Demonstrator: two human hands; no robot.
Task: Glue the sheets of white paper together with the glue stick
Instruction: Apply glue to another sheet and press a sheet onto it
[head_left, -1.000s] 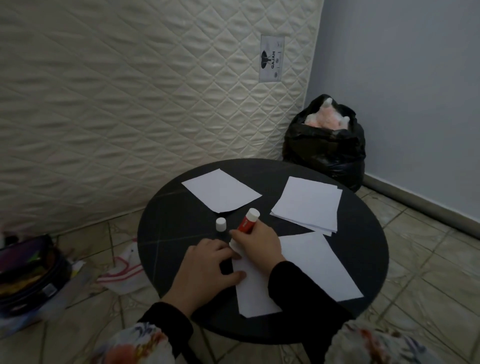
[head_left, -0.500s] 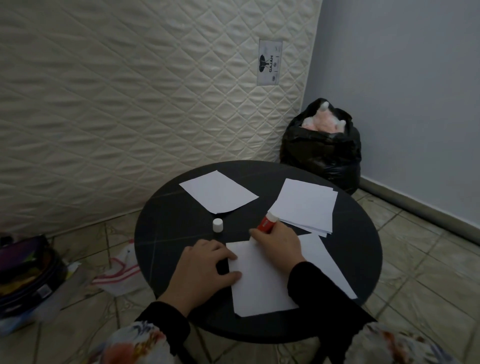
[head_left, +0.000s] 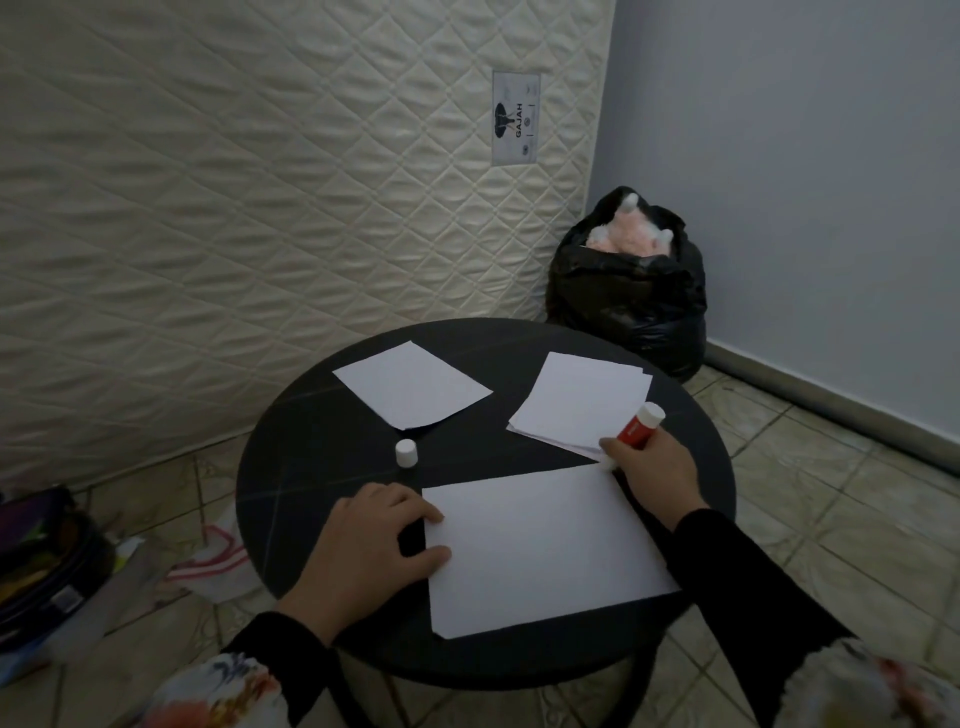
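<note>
A white sheet (head_left: 545, 545) lies on the near part of the round black table (head_left: 311, 457). My left hand (head_left: 374, 545) presses its left edge with fingers and thumb. At the sheet's far right corner my right hand (head_left: 654, 473) grips a red glue stick (head_left: 636, 427), its lower tip touching that corner. The stick's white cap (head_left: 406, 453) stands alone on the table. A small stack of white sheets (head_left: 582, 397) rests at the back right, and a single sheet (head_left: 410, 384) lies at the back left.
A quilted mattress (head_left: 260, 208) leans against the wall behind the table. A black bag (head_left: 628, 296) with a pink plush toy stands in the corner. An open case (head_left: 41, 561) and a white bag (head_left: 218, 561) lie on the tiled floor at left.
My right hand has slid the glue stick along the sheet's far edge from the left corner to the right corner. My left hand has stayed on the left edge.
</note>
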